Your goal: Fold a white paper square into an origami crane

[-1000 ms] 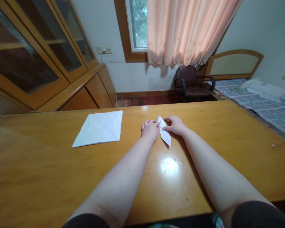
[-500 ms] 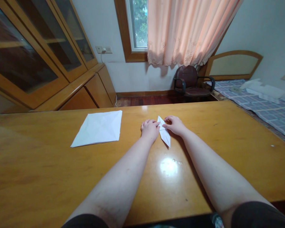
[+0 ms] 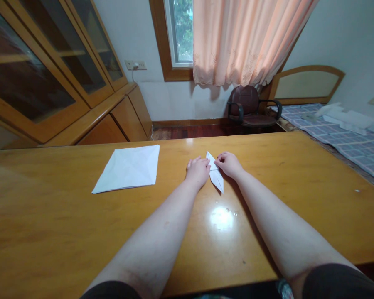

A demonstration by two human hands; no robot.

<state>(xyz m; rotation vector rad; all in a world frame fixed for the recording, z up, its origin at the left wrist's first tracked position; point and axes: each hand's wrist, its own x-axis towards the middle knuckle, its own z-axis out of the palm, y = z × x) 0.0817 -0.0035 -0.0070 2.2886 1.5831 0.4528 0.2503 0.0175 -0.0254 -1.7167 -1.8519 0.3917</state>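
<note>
- Glossy yellow-brown wooden desk [image 3: 65, 232] bears slim folded white paper [image 3: 216, 176], long axis pointing away, far tip leftward.
- Left hand [image 3: 198, 171], loosely spread, overlaps the paper's left edge.
- Right hand [image 3: 230, 164] curls at its right edge; pinch unclear.

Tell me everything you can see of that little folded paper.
The folded paper is white, narrow, pointed at both ends, with a crosswise line near its middle and a lengthwise one toward the near tip. It lies slantwise on the wooden table; the left hand touches its left edge, the right hand seems to touch its right.
</note>
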